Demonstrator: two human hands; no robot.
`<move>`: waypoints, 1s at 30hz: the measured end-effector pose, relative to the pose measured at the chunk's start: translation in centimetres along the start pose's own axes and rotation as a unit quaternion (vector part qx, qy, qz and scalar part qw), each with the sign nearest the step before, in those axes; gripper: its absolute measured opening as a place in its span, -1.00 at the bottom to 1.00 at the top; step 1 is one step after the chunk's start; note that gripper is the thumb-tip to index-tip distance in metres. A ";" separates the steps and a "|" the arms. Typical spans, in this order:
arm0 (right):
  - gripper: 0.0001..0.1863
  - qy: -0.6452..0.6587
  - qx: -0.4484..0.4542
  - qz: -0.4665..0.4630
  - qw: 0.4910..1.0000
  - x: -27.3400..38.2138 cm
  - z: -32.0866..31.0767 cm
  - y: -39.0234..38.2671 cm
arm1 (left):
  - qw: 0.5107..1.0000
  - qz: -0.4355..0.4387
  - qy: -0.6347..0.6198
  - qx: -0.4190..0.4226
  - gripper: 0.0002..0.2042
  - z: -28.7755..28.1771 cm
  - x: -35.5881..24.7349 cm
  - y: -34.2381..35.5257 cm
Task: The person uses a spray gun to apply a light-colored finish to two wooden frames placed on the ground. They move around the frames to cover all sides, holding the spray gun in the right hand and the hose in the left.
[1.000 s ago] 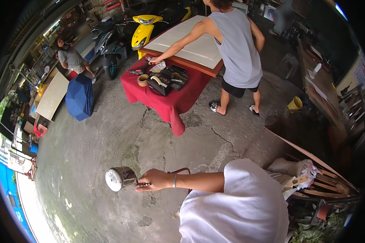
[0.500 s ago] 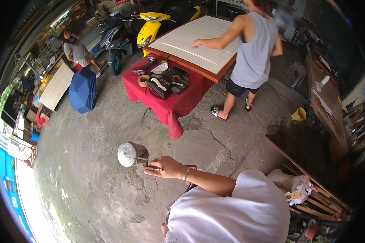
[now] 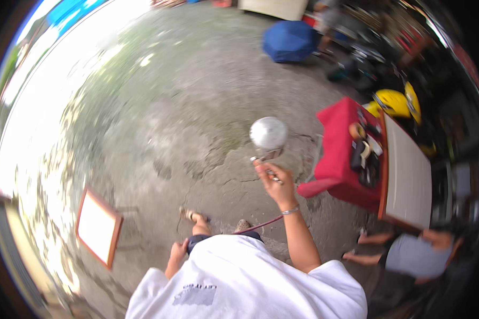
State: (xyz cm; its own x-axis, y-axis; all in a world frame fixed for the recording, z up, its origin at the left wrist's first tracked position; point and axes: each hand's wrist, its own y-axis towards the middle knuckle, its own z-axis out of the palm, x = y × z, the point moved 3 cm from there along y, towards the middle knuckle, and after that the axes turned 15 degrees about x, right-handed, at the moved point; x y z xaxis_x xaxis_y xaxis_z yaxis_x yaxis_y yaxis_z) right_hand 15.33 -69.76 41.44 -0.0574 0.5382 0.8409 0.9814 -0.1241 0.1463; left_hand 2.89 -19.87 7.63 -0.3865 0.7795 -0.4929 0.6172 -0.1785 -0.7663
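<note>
While the grey, cracked concrete floor point(image 3: 207, 101) spreads under both hands, one table draped in red cloth point(image 3: 335, 151) stands to the right of the right hand point(image 3: 277, 186). On its far side lies one broad cream panel with a reddish-brown edge point(image 3: 407, 170). One person in a grey sleeveless top point(image 3: 418, 255) is beyond the right hand, low and right; a second, blurred person point(image 3: 327, 24) is far ahead of it, making two others. One yellow scooter point(image 3: 394, 102) stands beyond the table, and one open blue umbrella point(image 3: 290, 41) rests well ahead of the hand. One smaller pale panel in a reddish-brown frame point(image 3: 97, 227) is left of the left hand point(image 3: 179, 248).

One metal sprayer with a round, silvery-lidded cup point(image 3: 269, 134) is in the right hand, the cup just ahead of the knuckles and apart from the floor. The fingers wrap its metal body. It looks rigid, probably top-heavy if the cup is full, and its smooth metal may turn slippery when wet; the body below the cup seems the best hold, with the cup kept level. One dark-red, flexible hose point(image 3: 266, 223) passes behind the right wrist; its join is hidden. The left hand is beside the left thigh, and I cannot tell whether it grasps anything.
</note>
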 end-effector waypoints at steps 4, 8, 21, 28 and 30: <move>-0.69 -0.049 0.081 -0.010 0.995 1.6 10.3 6.4 | 0.988 -0.060 -0.141 -0.019 -0.28 -1.8 5.1 -1.2; -0.56 -0.071 0.165 -0.045 0.983 4.8 23.5 13.5 | 0.946 -0.104 -0.285 -0.111 -0.29 -0.3 14.0 -1.2; -0.56 -0.045 0.396 -0.209 0.893 23.1 63.8 31.2 | 0.819 -0.175 -0.424 -0.344 -0.28 -10.0 22.6 -3.2; -0.59 -0.011 0.547 -0.245 0.800 26.1 84.0 33.9 | 0.749 -0.252 -0.453 -0.413 -0.30 -13.8 22.6 -0.9; -0.60 -0.010 0.595 -0.244 0.766 25.2 88.5 34.0 | 0.723 -0.269 -0.475 -0.423 -0.32 -13.6 21.6 0.5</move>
State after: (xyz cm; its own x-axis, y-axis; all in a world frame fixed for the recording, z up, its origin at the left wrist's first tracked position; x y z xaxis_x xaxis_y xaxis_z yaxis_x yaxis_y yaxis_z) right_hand 63.45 13.40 21.46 -0.4785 0.2921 0.8281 0.3160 0.9371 -0.1480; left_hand 4.18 5.07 2.20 -0.7755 -0.2369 -0.5852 0.2451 0.7413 -0.6249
